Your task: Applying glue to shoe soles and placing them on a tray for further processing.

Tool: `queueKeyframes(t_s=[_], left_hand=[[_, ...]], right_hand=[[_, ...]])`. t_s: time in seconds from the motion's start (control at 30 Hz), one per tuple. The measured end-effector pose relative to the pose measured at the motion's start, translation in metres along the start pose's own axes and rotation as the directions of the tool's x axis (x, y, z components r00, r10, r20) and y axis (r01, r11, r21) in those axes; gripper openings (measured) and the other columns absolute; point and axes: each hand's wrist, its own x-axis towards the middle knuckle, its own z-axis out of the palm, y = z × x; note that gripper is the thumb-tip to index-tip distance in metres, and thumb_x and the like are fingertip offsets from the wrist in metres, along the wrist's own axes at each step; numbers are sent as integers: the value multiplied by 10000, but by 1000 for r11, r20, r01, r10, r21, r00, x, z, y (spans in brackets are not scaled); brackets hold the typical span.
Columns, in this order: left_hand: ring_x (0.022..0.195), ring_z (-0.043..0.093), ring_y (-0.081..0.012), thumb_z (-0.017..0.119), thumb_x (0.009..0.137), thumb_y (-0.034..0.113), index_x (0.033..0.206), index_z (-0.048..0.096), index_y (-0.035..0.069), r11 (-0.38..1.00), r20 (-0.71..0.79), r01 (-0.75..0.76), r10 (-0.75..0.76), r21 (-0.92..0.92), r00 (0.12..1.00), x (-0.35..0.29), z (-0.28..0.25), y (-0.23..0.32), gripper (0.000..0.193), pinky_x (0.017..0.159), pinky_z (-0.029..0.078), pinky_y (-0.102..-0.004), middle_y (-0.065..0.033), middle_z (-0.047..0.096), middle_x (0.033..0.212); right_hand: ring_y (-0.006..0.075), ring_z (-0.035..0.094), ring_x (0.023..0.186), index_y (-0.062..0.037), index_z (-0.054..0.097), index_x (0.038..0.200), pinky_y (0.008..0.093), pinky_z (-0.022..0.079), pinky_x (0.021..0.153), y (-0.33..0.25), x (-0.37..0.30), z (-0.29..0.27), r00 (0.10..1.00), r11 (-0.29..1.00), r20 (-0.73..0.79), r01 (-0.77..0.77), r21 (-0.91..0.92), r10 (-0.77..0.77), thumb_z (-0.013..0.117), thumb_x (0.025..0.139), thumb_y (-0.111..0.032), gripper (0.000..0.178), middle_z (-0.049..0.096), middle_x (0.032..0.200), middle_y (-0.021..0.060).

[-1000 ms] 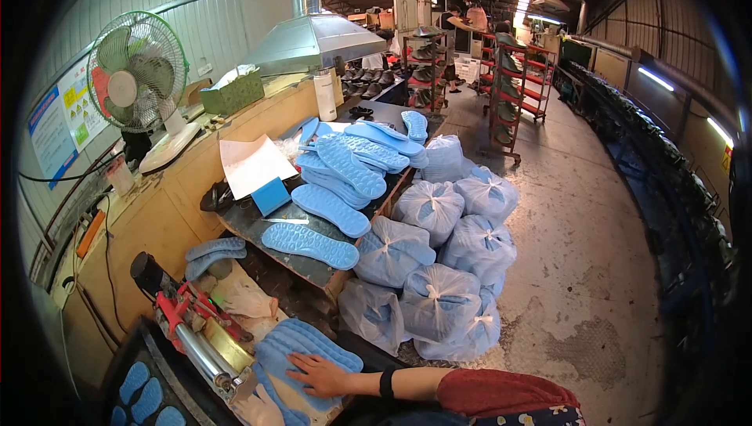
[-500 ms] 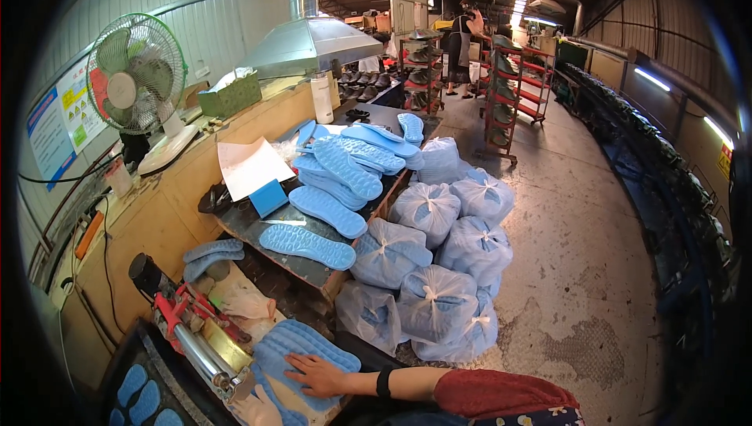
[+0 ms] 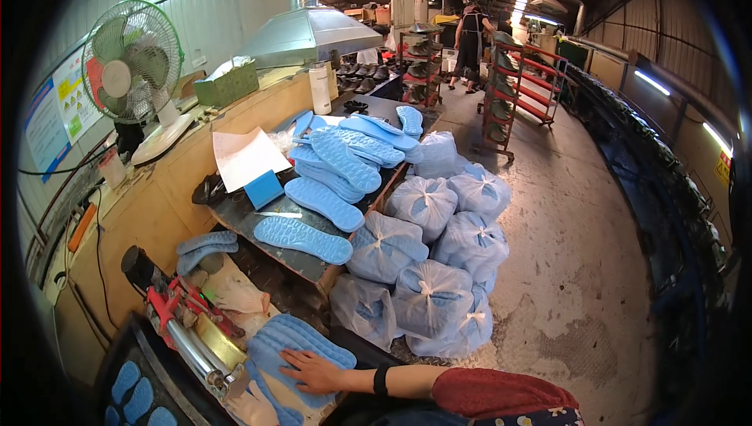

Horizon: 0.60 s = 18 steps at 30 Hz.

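My right hand (image 3: 309,371), with a black band at the wrist, lies flat with fingers stretched out on a fanned row of light-blue insoles (image 3: 301,336). It presses on them without gripping. A pale, glove-like shape (image 3: 252,409) shows at the lower edge, left of the insoles; it may be my left hand, its fingers not clear. Beside it stands a machine with red metal parts (image 3: 163,316) and a shiny cylinder (image 3: 196,355). Behind the machine rest a couple of blue insoles (image 3: 207,250). More insoles (image 3: 121,383) lie in a dark tray at the lower left.
A dark table (image 3: 313,268) bears a heap of blue insoles (image 3: 341,161), white paper (image 3: 247,160) and a blue block (image 3: 266,189). Tied clear bags of insoles (image 3: 433,293) are stacked right of it. Beyond are a fan (image 3: 129,66), red shoe racks (image 3: 501,101) and a person (image 3: 470,42).
The view has shifted slightly, so nearby things sit a little further left and the bench higher. My right hand stays flat on the insoles. The far person has turned and stands more upright.
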Motion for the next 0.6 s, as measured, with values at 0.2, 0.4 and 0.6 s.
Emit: queueKeyframes(t_s=[0.2, 0.4, 0.6], left_hand=[[1111, 537, -303, 582, 895, 221, 1231, 503, -2, 690, -158, 64, -254, -721, 954, 3, -27, 12, 411, 943, 428, -432, -141, 568, 1160], [866, 576, -350, 665, 797, 100, 877, 626, 26, 855, -601, -232, -111, -464, 791, -8, -32, -19, 116, 744, 462, -428, -163, 610, 877], [632, 571, -198, 550, 911, 162, 787, 655, 20, 646, -418, -112, -342, -755, 841, -50, -70, -81, 215, 614, 455, -312, -76, 597, 708]], right_hand=[[396, 457, 1178, -51, 451, 1324, 478, 387, 936, -18, 28, 10, 994, 994, -50, -103, -48, 100, 646, 741, -180, 627, 452, 1298, 250], [378, 618, 732, 64, 356, 1344, 471, 490, 641, 1, 40, 15, 963, 959, 22, -266, -96, 270, 803, 645, -203, 872, 634, 800, 201], [185, 623, 730, 27, 403, 1258, 310, 494, 657, 4, 41, -3, 845, 563, 276, -516, 645, 458, 749, 728, -59, 639, 665, 868, 103]])
